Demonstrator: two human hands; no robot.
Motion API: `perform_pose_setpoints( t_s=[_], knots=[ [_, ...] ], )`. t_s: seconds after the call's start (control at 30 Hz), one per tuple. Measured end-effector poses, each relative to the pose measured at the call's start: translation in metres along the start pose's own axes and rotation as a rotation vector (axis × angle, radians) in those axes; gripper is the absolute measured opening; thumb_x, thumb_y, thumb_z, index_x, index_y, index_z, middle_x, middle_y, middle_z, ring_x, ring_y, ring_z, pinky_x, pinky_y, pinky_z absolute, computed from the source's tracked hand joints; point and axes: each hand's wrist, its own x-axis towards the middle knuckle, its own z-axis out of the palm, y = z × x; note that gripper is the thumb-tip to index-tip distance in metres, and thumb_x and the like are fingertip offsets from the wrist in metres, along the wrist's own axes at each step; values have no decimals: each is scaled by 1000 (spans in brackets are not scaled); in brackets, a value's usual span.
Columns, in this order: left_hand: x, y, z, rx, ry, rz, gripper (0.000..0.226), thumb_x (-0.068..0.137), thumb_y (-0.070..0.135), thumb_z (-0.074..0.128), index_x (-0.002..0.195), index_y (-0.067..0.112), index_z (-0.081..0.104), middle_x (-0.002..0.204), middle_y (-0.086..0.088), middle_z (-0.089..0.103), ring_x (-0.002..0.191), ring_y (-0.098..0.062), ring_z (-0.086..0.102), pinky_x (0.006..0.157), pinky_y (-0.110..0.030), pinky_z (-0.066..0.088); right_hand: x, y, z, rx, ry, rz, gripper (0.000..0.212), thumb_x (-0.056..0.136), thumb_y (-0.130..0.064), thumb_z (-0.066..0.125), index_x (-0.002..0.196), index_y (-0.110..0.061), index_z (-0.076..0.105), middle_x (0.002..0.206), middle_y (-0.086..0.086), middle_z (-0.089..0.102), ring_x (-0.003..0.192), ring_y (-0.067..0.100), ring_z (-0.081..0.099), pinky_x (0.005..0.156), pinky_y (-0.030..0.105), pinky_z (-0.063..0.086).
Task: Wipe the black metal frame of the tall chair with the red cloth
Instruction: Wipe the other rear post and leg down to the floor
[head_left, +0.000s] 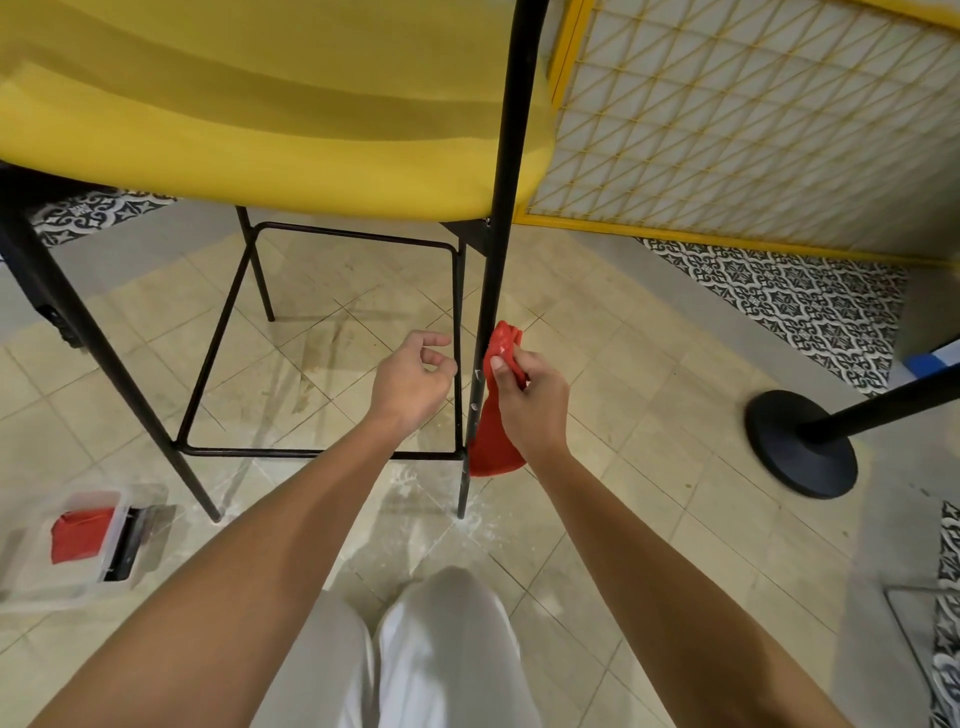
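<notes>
- Beige floor tiles (649, 395) are filling the lower frame, and a yellow lattice screen (753, 114) is standing at upper right.
- Tall chair's yellow seat (260, 104) is looming across the top, with its black frame leg (506, 156) running down the centre.
- Right hand (530, 400) is pinching the red cloth (493, 441), thumb and curled fingers bunching it against that leg at centre frame, the loose end hanging below.
- Left hand (410, 379) is hovering just beside the thin footrest bar, fingers loosely curled, gripping nothing.
- Clear tub (31, 545) is sitting at lower left, and a black post base (800, 447) at right.
</notes>
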Motion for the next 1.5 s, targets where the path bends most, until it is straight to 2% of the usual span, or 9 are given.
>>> perform_pose_setpoints(
  t_s=[0.17, 0.27, 0.37, 0.5, 0.6, 0.8, 1.0, 1.2, 1.5],
  knots=[
    [-6, -7, 9, 11, -34, -10, 32, 90, 21, 53, 122, 20, 56, 88, 13, 57, 66, -3, 52, 62, -16, 40, -4, 13, 4, -55, -62, 57, 18, 94, -22, 55, 99, -12, 69, 85, -2, 59, 70, 6, 50, 66, 18, 39],
    [-13, -13, 13, -11, -67, -23, 33, 91, 23, 53, 124, 21, 54, 98, 8, 61, 70, -3, 54, 65, -15, 40, -6, 23, 3, -136, -137, 113, 24, 94, -24, 53, 111, -13, 67, 96, 3, 64, 68, 5, 48, 58, 9, 32],
    [-20, -18, 13, -44, -100, -61, 34, 91, 30, 55, 124, 22, 51, 104, 6, 62, 77, -5, 55, 68, -17, 40, -10, 27, -2, -121, -151, 141, 31, 94, -25, 55, 123, -16, 60, 100, -7, 57, 82, 9, 51, 67, 15, 35],
    [-31, -22, 17, -103, -275, -146, 40, 89, 48, 56, 122, 28, 45, 100, 8, 60, 98, -14, 60, 83, -29, 44, -21, 25, -7, 116, -154, 134, 16, 90, -20, 60, 105, -17, 57, 97, -12, 60, 84, -2, 54, 77, 21, 41],
    [-43, -22, 23, -267, -353, -165, 38, 89, 48, 56, 121, 30, 43, 101, -4, 63, 99, -20, 64, 84, -33, 51, -27, 20, -11, 294, -238, 159, 13, 87, -15, 61, 96, -21, 54, 97, -3, 62, 91, 11, 60, 83, 36, 50],
    [-53, -23, 20, -370, -215, -139, 25, 93, 41, 53, 115, 46, 42, 105, -18, 64, 94, -30, 67, 91, -47, 51, -27, 7, -29, 456, -456, 161, 29, 84, 4, 44, 109, -5, 57, 112, 20, 61, 89, 29, 63, 72, 36, 57],
    [-55, -14, 20, -419, 17, -106, 31, 99, 30, 44, 128, 32, 32, 98, 7, 55, 84, -9, 60, 72, -25, 51, -16, 1, -38, 375, -301, 185, 24, 96, -12, 44, 115, -13, 59, 111, 12, 61, 87, 18, 60, 67, 27, 56],
    [-44, 4, 38, -389, 92, -55, 39, 97, 26, 50, 132, 27, 33, 92, 11, 53, 86, -8, 58, 75, -26, 49, -3, 1, -36, 264, -244, 164, 36, 97, -31, 46, 131, -21, 52, 130, -3, 55, 118, 15, 52, 102, 38, 44],
    [-28, -14, 63, -245, 106, -126, 35, 99, 31, 45, 133, 24, 44, 109, 4, 56, 98, -15, 53, 84, -29, 42, 2, 21, -25, 194, -289, 175, 42, 99, -38, 37, 134, -18, 49, 136, -2, 51, 124, 16, 48, 107, 41, 38]
  ],
)
